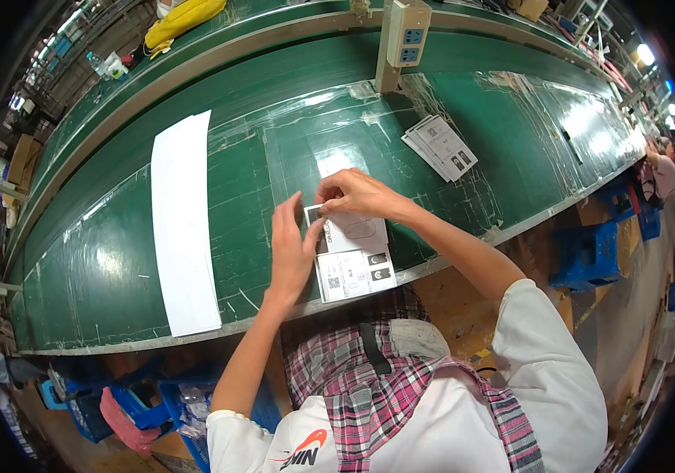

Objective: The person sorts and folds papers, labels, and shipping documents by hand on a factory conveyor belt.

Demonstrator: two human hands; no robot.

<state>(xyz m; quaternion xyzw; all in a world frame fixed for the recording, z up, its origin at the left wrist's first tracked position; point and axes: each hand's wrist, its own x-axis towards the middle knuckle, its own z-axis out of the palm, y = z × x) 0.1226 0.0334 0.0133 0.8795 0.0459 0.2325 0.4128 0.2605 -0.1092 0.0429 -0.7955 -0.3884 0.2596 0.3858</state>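
A printed white sheet (345,272) with a QR code and black labels lies at the front edge of the green table, below both hands. My left hand (292,240) rests at the left edge of its upper part, fingers extended and slightly apart. Over the top of the sheet, my right hand (357,193) bends its fingers down with thumb and fingertips together near the upper left corner; whatever is between them is too small to make out. A stack of similar printed cards (440,147) lies farther to the right.
Long white blank sheets (184,229) lie at the left on the green table (101,260). A post with a power socket (410,35) stands at the back. Blue stools (586,256) are on the floor at the right. Another person (663,169) is at the far right.
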